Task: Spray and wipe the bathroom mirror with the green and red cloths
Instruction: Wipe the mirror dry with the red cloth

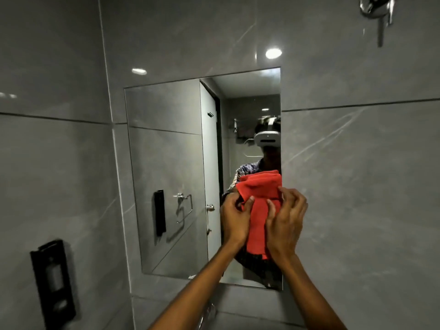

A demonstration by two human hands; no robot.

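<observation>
We see both hands bunched around the red cloth [259, 206] at the lower right of the mirror [166, 163], blocking that corner; the glass to the left and above lies open to a pass. A black wall dispenser [53, 282] juts from the side wall at lower left, and a chrome fitting [376, 8] hangs at upper right, well apart from the mirror
</observation>
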